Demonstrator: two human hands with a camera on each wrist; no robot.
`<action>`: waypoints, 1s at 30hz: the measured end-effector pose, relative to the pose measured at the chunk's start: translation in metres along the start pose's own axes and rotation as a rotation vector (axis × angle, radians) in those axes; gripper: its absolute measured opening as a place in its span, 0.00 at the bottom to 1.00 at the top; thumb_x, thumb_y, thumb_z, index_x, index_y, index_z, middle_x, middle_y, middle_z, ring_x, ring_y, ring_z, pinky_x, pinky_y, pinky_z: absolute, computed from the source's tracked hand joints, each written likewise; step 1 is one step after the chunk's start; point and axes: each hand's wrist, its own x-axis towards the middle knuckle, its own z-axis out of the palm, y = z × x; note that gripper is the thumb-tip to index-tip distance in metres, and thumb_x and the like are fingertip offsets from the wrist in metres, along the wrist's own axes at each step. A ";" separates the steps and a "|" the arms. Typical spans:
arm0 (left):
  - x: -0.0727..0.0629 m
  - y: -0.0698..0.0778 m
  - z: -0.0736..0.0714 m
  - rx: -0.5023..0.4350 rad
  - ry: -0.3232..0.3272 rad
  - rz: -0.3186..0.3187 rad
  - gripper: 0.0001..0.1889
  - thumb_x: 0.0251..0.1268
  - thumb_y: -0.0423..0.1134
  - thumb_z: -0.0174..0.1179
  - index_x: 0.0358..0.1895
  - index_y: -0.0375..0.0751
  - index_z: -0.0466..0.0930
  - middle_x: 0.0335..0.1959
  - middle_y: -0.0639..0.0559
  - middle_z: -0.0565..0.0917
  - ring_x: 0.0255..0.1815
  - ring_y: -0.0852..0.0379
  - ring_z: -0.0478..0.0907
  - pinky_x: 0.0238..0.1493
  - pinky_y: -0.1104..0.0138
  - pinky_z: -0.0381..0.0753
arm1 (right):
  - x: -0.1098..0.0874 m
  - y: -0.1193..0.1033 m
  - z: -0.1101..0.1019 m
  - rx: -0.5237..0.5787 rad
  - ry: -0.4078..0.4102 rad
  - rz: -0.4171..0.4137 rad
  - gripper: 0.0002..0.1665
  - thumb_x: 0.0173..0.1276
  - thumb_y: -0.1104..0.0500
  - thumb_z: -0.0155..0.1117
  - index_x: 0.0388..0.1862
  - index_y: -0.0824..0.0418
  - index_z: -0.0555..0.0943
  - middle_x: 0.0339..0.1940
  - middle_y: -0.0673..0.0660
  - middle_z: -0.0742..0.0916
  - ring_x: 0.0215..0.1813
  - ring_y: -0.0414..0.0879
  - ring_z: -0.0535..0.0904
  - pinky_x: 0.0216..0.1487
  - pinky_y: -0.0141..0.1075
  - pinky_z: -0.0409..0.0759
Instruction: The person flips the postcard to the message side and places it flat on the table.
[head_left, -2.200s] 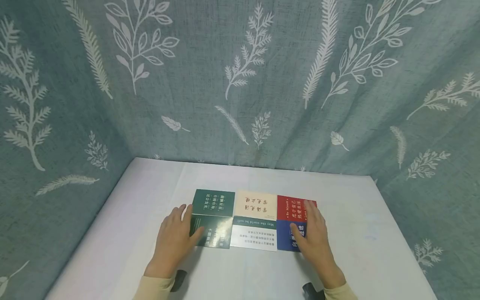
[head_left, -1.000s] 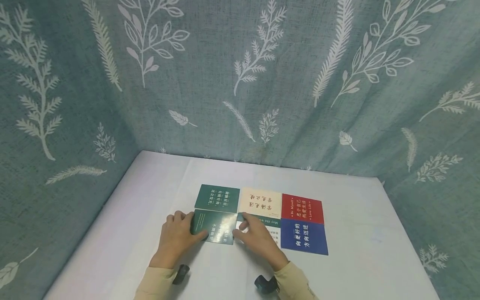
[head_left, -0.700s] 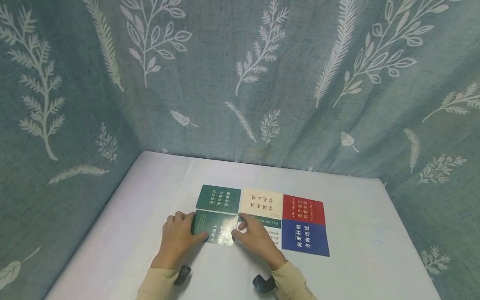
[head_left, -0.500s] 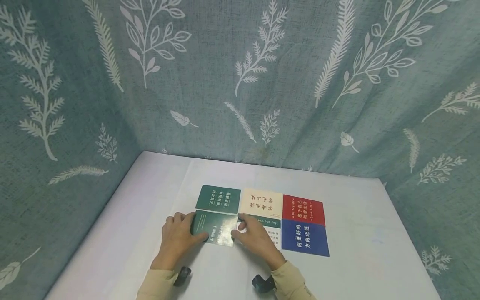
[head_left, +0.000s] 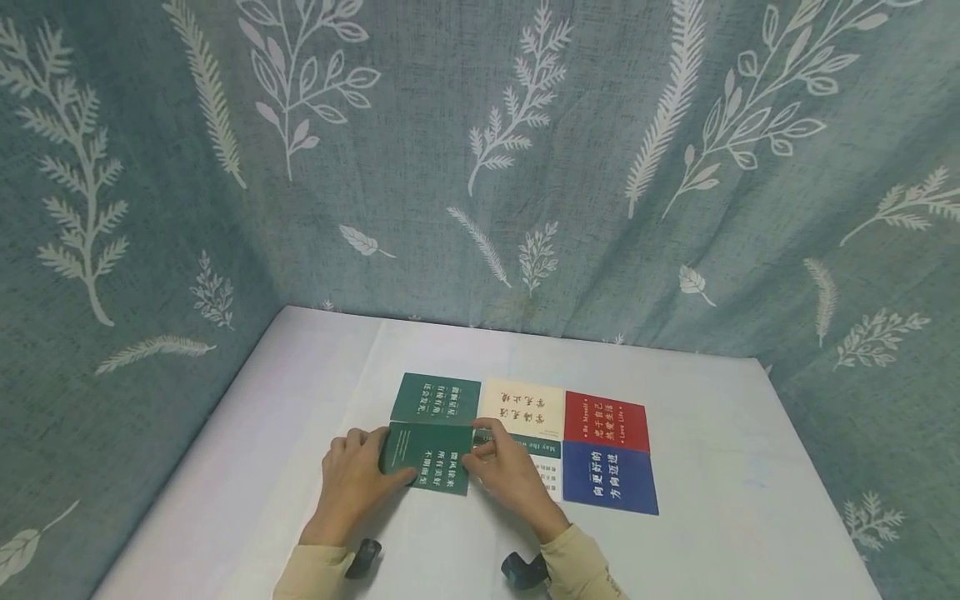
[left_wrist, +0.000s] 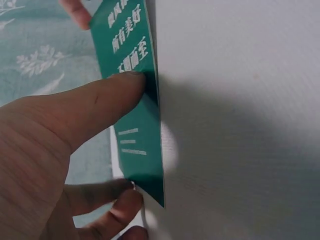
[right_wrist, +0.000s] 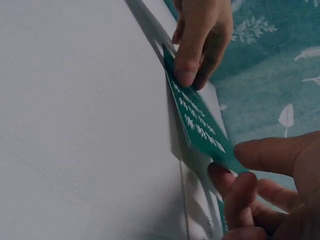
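Note:
A green card with white lettering (head_left: pixel 431 458) is at the lower left of two rows of cards. My left hand (head_left: pixel 351 479) grips its left end, the thumb lying over the printed face and the fingers at the far side, as the left wrist view shows. At the card's right end my right hand (head_left: pixel 513 475) holds the edge between thumb and fingertips. In the right wrist view the card (right_wrist: pixel 197 120) is slanted, its near edge off the white surface. A second green card (head_left: pixel 437 398) lies directly behind it. My right hand partly covers a white card with a green band (head_left: pixel 546 475).
A cream card (head_left: pixel 522 406) and a red card (head_left: pixel 606 419) continue the far row; a blue card (head_left: pixel 611 477) ends the near row at right. They lie on a white tabletop (head_left: pixel 720 467), enclosed by a patterned green curtain (head_left: pixel 420 125).
My right hand has moved left from the red and blue cards to the near green card's right edge. The card has since tilted slightly and its glare has gone. My left hand stays at its left end.

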 end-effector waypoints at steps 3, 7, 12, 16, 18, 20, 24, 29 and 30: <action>-0.001 -0.001 0.000 0.001 -0.009 -0.014 0.48 0.48 0.59 0.77 0.68 0.30 0.72 0.50 0.37 0.75 0.47 0.42 0.66 0.51 0.46 0.67 | 0.000 0.002 0.002 0.023 0.008 -0.024 0.35 0.68 0.57 0.69 0.72 0.56 0.69 0.42 0.52 0.89 0.44 0.46 0.87 0.44 0.44 0.82; -0.002 -0.002 0.000 -0.007 0.006 -0.020 0.48 0.48 0.59 0.77 0.69 0.31 0.71 0.50 0.36 0.77 0.47 0.40 0.68 0.49 0.46 0.68 | -0.001 0.004 0.004 0.055 0.018 -0.023 0.33 0.68 0.58 0.68 0.71 0.59 0.71 0.41 0.49 0.89 0.43 0.43 0.87 0.43 0.41 0.82; -0.001 -0.004 -0.001 -0.014 0.037 -0.022 0.48 0.48 0.60 0.76 0.70 0.35 0.71 0.51 0.37 0.79 0.49 0.37 0.72 0.46 0.45 0.69 | 0.000 0.005 0.002 0.082 0.025 -0.006 0.20 0.69 0.54 0.68 0.56 0.61 0.82 0.39 0.49 0.89 0.42 0.42 0.86 0.43 0.39 0.82; -0.001 -0.002 -0.006 -0.054 0.079 -0.013 0.39 0.55 0.55 0.74 0.68 0.38 0.74 0.46 0.42 0.82 0.46 0.39 0.74 0.45 0.45 0.68 | 0.000 0.005 -0.001 0.090 0.039 0.000 0.15 0.69 0.51 0.68 0.49 0.59 0.85 0.40 0.50 0.89 0.45 0.44 0.85 0.47 0.43 0.82; -0.001 -0.001 -0.009 -0.097 0.111 -0.010 0.32 0.60 0.52 0.72 0.65 0.39 0.77 0.42 0.47 0.83 0.42 0.43 0.75 0.44 0.47 0.66 | 0.000 0.004 -0.004 0.108 0.051 0.008 0.15 0.69 0.51 0.68 0.48 0.58 0.86 0.40 0.50 0.89 0.45 0.45 0.84 0.48 0.44 0.81; -0.001 0.001 -0.014 -0.157 0.133 -0.009 0.26 0.63 0.48 0.70 0.62 0.39 0.80 0.39 0.50 0.84 0.41 0.46 0.76 0.43 0.48 0.65 | -0.001 0.003 -0.006 0.126 0.062 0.011 0.14 0.70 0.50 0.68 0.47 0.58 0.85 0.40 0.50 0.89 0.45 0.45 0.83 0.47 0.44 0.80; -0.001 0.003 -0.023 -0.255 0.139 -0.006 0.19 0.67 0.43 0.67 0.57 0.38 0.83 0.36 0.52 0.84 0.39 0.51 0.77 0.43 0.52 0.67 | -0.004 0.000 -0.012 0.133 0.076 0.004 0.14 0.69 0.49 0.68 0.46 0.57 0.85 0.39 0.48 0.88 0.42 0.44 0.81 0.44 0.42 0.78; -0.003 0.005 -0.028 -0.329 0.088 -0.038 0.17 0.68 0.43 0.66 0.54 0.37 0.84 0.38 0.50 0.82 0.33 0.55 0.73 0.31 0.63 0.70 | -0.011 -0.002 -0.017 0.114 0.076 -0.030 0.14 0.69 0.47 0.68 0.46 0.54 0.85 0.37 0.46 0.88 0.41 0.43 0.80 0.41 0.38 0.76; -0.003 0.005 -0.028 -0.342 0.078 -0.048 0.17 0.69 0.44 0.66 0.54 0.37 0.84 0.39 0.50 0.82 0.33 0.55 0.72 0.30 0.64 0.70 | -0.012 -0.003 -0.018 0.113 0.076 -0.038 0.13 0.69 0.48 0.68 0.46 0.54 0.85 0.37 0.46 0.88 0.41 0.43 0.80 0.40 0.37 0.76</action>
